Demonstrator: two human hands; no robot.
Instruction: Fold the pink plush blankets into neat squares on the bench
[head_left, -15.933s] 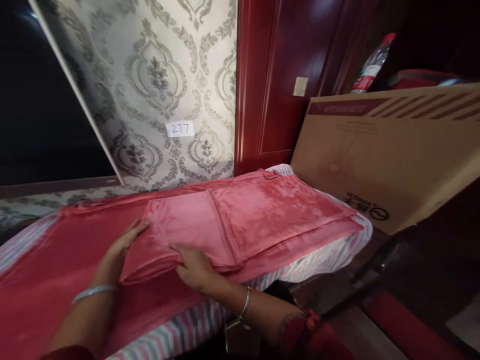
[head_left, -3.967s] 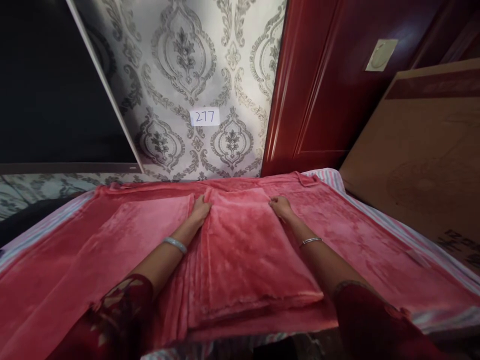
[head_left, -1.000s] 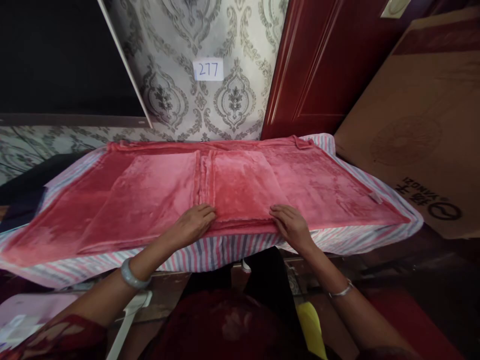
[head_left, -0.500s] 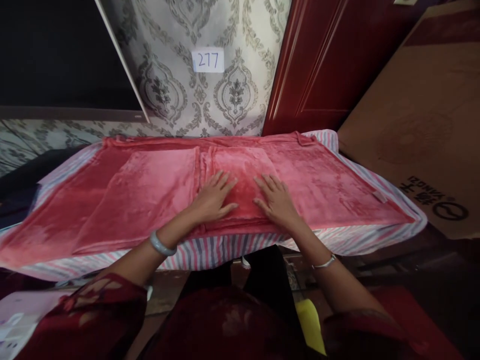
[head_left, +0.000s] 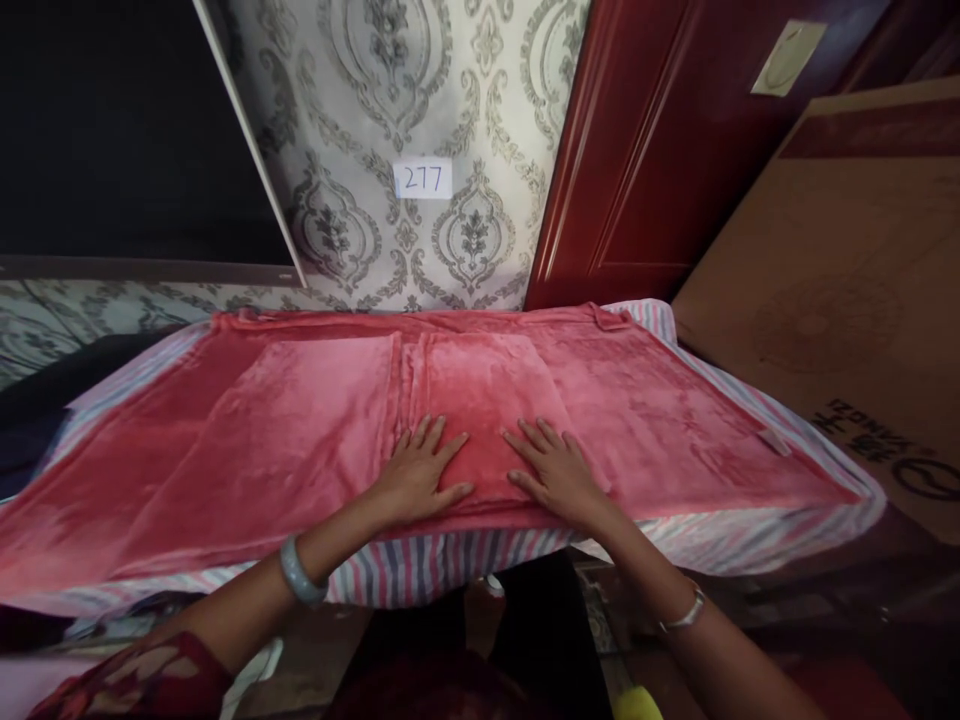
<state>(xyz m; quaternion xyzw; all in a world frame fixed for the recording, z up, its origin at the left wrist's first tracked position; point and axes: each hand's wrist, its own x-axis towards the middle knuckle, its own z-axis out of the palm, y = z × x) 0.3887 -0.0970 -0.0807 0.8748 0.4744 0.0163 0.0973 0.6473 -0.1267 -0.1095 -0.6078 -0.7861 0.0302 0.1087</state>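
Left hand and right hand, a second ago pinching the near edge of the folded pink fleece blanket, now lie open, palms flat upon it, side by side.

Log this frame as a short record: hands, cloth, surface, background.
left hand: flat, fingers spread, on folded pink cloth
right hand: flat, fingers spread, same cloth, apart from left hand
folded pink cloth: lies on red blanket, near front edge
second folded piece: beside it, to the left
red blanket: spread over striped cover
background: label 277, red door, cardboard box
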